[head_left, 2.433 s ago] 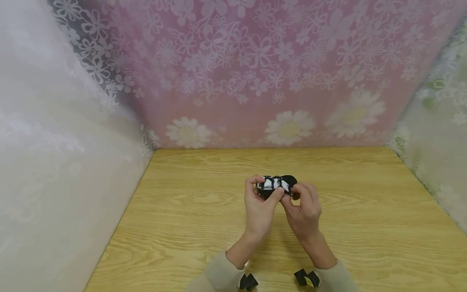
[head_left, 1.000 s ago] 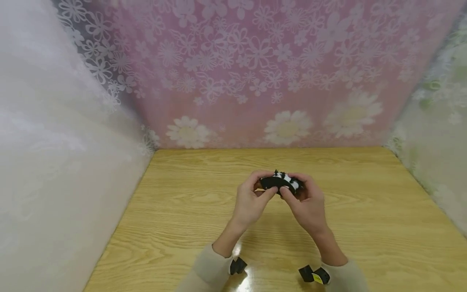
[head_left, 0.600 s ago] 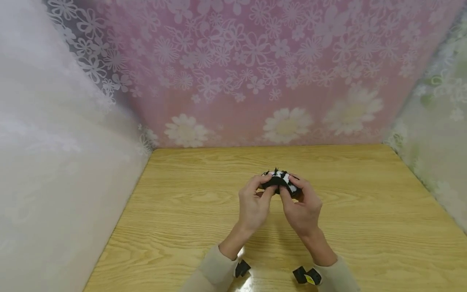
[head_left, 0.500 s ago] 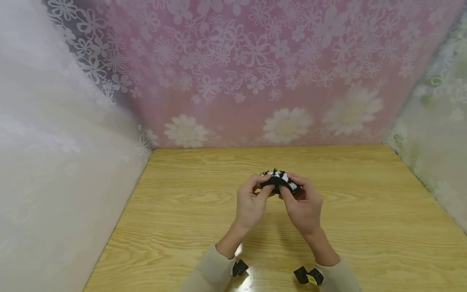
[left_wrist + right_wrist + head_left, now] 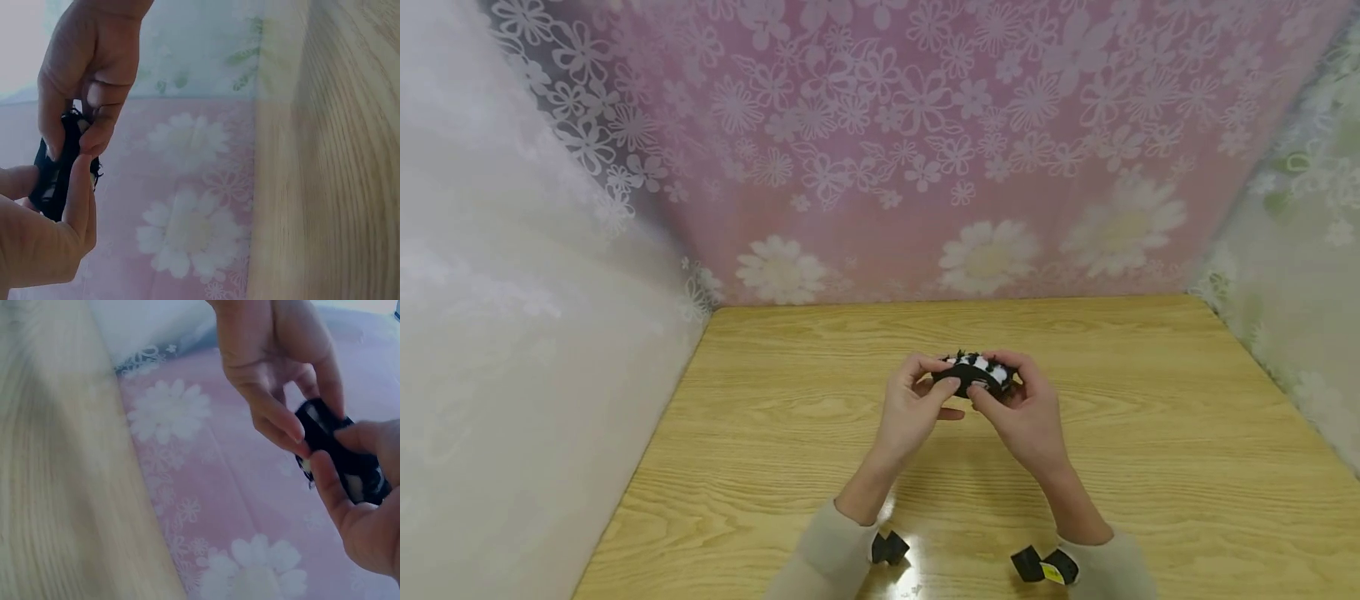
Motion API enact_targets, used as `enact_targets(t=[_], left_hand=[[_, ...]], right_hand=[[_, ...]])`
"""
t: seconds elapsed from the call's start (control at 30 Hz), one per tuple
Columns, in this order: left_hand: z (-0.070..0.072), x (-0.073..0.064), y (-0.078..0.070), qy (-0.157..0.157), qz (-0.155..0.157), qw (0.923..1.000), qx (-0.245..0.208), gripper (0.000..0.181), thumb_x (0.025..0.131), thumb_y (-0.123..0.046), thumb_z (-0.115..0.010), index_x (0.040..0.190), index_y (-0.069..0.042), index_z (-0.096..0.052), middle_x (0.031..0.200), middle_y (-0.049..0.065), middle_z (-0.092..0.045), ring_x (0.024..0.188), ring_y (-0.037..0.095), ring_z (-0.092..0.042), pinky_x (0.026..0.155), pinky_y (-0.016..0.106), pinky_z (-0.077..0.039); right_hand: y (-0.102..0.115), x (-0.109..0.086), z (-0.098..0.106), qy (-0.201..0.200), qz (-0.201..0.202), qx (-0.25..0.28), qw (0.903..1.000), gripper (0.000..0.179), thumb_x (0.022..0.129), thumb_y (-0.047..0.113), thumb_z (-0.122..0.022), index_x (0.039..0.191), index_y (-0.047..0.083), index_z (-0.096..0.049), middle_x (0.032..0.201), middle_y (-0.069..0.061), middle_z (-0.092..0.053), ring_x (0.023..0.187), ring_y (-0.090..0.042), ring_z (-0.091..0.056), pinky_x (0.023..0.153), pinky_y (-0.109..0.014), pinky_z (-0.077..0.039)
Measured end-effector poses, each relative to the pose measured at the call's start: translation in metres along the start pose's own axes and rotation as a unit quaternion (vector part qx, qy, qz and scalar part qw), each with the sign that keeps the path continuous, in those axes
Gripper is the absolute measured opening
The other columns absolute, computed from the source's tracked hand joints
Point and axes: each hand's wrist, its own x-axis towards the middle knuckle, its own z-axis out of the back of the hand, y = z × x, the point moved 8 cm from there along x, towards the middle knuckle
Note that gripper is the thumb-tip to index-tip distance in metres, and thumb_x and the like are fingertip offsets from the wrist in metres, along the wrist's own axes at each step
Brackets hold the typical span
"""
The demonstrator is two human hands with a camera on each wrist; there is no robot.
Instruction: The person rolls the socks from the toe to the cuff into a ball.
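A small black-and-white soft-looking object (image 5: 961, 379), with white patches on top and stray black threads along its edge, is held between both hands above the table. My left hand (image 5: 910, 408) pinches its left end, thumb on the black near side and fingers behind. One lower finger points out beneath it. My right hand (image 5: 1030, 421) grips the right end, its thumb on the near face. In the left wrist view the black object (image 5: 55, 197) stands tilted between the fingers of both hands. The right wrist view shows the same dark object (image 5: 350, 465) from the other side, partly hidden by fingers.
A wood-grain table (image 5: 760, 467) lies under the hands. Behind it rises a pink floral backdrop (image 5: 865, 250), with pale sheets at the left (image 5: 550, 375) and right (image 5: 1285, 317). Black wrist devices (image 5: 891, 548) sit by both sleeve cuffs.
The object was turned from its white, strapped-looking top to its black near side, then bent into an arch. Now it looks flatter, and the thumbs have shifted over its near face.
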Motion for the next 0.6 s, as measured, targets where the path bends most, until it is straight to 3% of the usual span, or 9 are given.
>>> enact_targets(t=[0.07, 0.13, 0.2, 0.3, 0.37, 0.43, 0.6], left_hand=[[-0.001, 0.0, -0.002, 0.001, -0.015, 0.9987, 0.048, 0.018, 0.097, -0.004, -0.062, 0.113, 0.003, -0.059, 0.132, 0.017, -0.053, 0.1, 0.026, -0.063, 0.069, 0.039, -0.061], [-0.001, -0.001, -0.007, 0.001, -0.045, 0.9927, 0.112, 0.016, 0.097, -0.007, -0.064, 0.112, -0.001, -0.063, 0.131, 0.015, -0.056, 0.104, 0.024, -0.061, 0.074, 0.04, -0.06], [0.0, -0.002, -0.013, -0.003, -0.086, 0.979, 0.185, 0.013, 0.096, -0.011, -0.066, 0.106, -0.004, -0.067, 0.126, 0.013, -0.059, 0.106, 0.022, -0.059, 0.082, 0.04, -0.058], [-0.002, -0.005, -0.023, -0.008, -0.155, 0.9513, 0.266, 0.008, 0.095, -0.013, -0.068, 0.097, -0.006, -0.07, 0.113, 0.01, -0.06, 0.103, 0.02, -0.057, 0.086, 0.037, -0.053], [-0.005, -0.008, -0.03, -0.005, -0.205, 0.9267, 0.315, 0.009, 0.096, -0.013, -0.067, 0.094, -0.006, -0.07, 0.106, 0.009, -0.059, 0.098, 0.021, -0.056, 0.083, 0.033, -0.051], [-0.01, -0.011, -0.035, 0.003, -0.25, 0.8967, 0.365, 0.009, 0.097, -0.014, -0.066, 0.097, -0.006, -0.07, 0.104, 0.007, -0.059, 0.095, 0.02, -0.056, 0.08, 0.027, -0.05], [-0.021, -0.016, -0.043, 0.047, -0.344, 0.7949, 0.497, 0.016, 0.092, -0.015, -0.072, 0.106, -0.007, -0.072, 0.105, 0.004, -0.063, 0.096, 0.017, -0.058, 0.082, 0.02, -0.049]], right_hand=[[-0.001, -0.001, 0.001, -0.025, -0.002, -0.018, 0.9995, 0.037, 0.083, -0.015, -0.069, 0.117, -0.01, -0.057, 0.11, -0.013, -0.058, 0.074, -0.011, -0.069, 0.061, -0.023, -0.058], [-0.002, -0.002, 0.004, -0.047, -0.009, -0.019, 0.9987, 0.035, 0.082, -0.016, -0.069, 0.115, -0.01, -0.058, 0.105, -0.013, -0.06, 0.069, -0.012, -0.068, 0.058, -0.023, -0.057], [-0.004, -0.003, 0.006, -0.058, -0.021, -0.019, 0.9979, 0.033, 0.082, -0.016, -0.069, 0.113, -0.009, -0.059, 0.104, -0.012, -0.062, 0.065, -0.012, -0.067, 0.056, -0.023, -0.056], [-0.005, -0.004, 0.008, -0.056, -0.035, -0.025, 0.9975, 0.031, 0.083, -0.015, -0.068, 0.112, -0.007, -0.061, 0.103, -0.011, -0.062, 0.064, -0.012, -0.066, 0.055, -0.024, -0.055], [-0.005, -0.004, 0.007, -0.045, -0.033, -0.04, 0.9977, 0.03, 0.084, -0.013, -0.069, 0.112, -0.006, -0.063, 0.104, -0.011, -0.061, 0.063, -0.012, -0.065, 0.054, -0.024, -0.055], [-0.004, -0.004, 0.006, -0.031, -0.024, -0.052, 0.9979, 0.029, 0.086, -0.01, -0.069, 0.113, -0.005, -0.063, 0.104, -0.013, -0.061, 0.064, -0.012, -0.065, 0.055, -0.025, -0.056], [-0.001, -0.003, 0.002, 0.008, -0.006, -0.07, 0.9975, 0.029, 0.087, -0.008, -0.069, 0.115, -0.004, -0.064, 0.101, -0.018, -0.062, 0.064, -0.013, -0.065, 0.054, -0.026, -0.055]])
